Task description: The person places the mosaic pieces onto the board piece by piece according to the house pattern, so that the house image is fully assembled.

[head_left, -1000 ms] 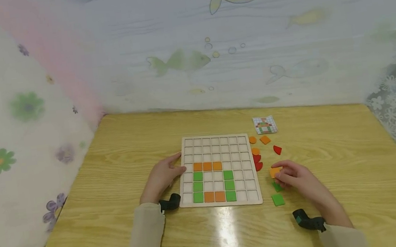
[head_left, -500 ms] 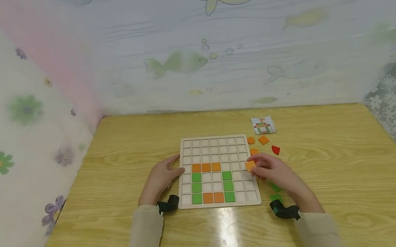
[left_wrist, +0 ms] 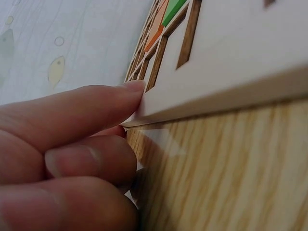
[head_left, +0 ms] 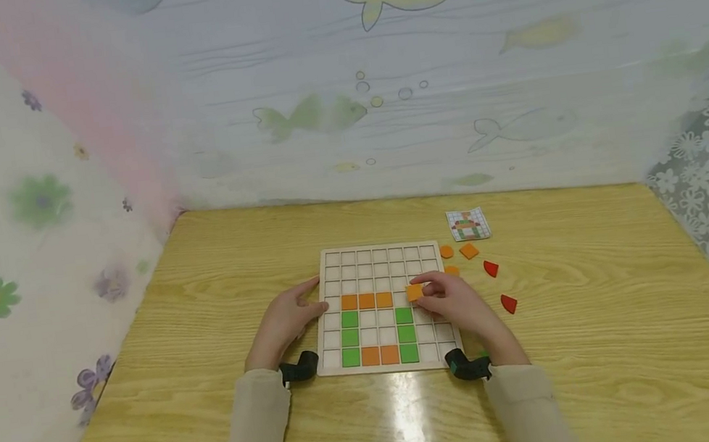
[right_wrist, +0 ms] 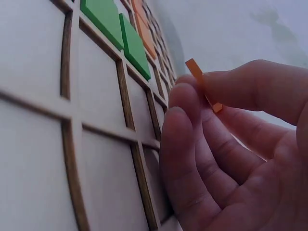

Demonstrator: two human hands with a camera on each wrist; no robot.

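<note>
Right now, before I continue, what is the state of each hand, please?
Left hand: open, touching the left edge of the wooden board.
Right hand: closed, pinching an orange square tile.

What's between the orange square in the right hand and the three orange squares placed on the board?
In the head view, one unfilled board cell shows between the held square and the three.

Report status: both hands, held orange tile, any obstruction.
Right hand pinching orange square tile over grid board. Left hand touching its left edge. Nothing seen blocking empty cell right of orange row.
</note>
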